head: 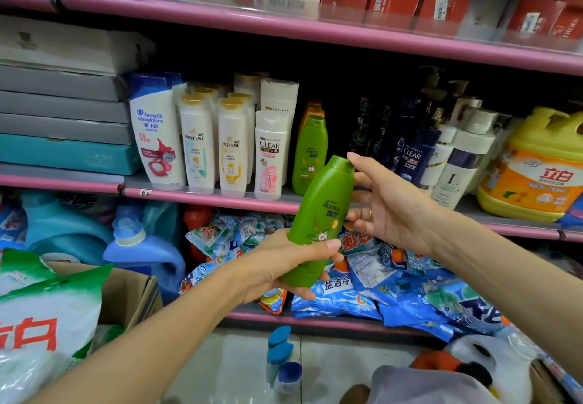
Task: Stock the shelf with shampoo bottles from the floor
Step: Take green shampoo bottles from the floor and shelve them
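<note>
Two bare forearms, no sleeves in view, thin gold ring [370, 213] on a finger of the right hand [388, 205], short plain fingernails

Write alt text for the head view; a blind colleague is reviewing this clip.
A person's left hand grips the base of a tilted green shampoo bottle while the right hand touches its cap with a fingertip, before a pink shelf holding white shampoo bottles and a matching green one.

You hold a green bottle [318, 224] printed with a white flower; the shelf edge [202, 197] is pink, the jug [533, 167] yellow with an orange label, the bags [388, 280] blue.
</note>
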